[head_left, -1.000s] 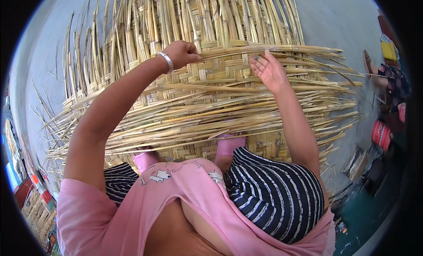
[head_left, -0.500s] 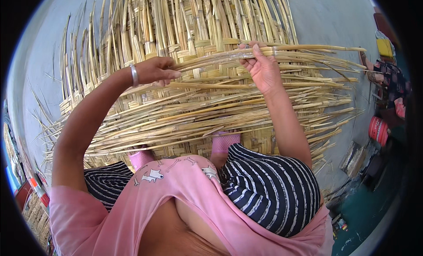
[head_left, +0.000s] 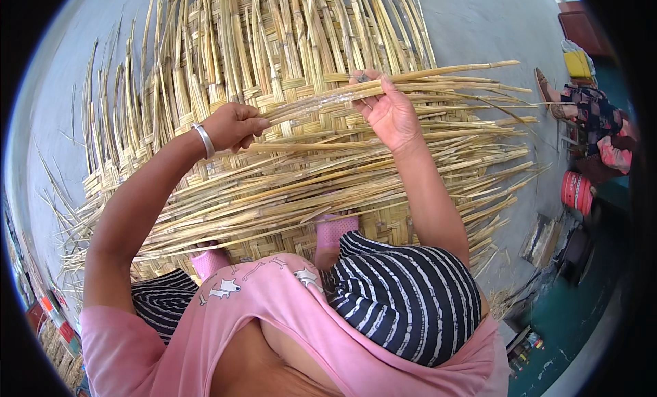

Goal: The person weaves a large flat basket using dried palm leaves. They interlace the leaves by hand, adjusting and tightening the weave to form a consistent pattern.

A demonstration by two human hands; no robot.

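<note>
Left hand (head_left: pixel 233 127) pinches a bamboo strip (head_left: pixel 328 101); right hand (head_left: pixel 390 110), at 3 o'clock, grips it over woven mat (head_left: pixel 274 41).

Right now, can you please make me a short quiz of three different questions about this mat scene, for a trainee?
1. True or false: both hands hold the same long reed strip.
2. Which hand wears a silver bangle? A) left hand B) right hand C) neither
3. Fill in: the loose strips lie across a woven ____ on the grey floor.

Key
1. True. The left hand pinches one end and the right hand grips it further along, lifted above the mat.
2. A. The bangle sits on the left wrist.
3. mat. The person's pink shoes stand on it.
</note>
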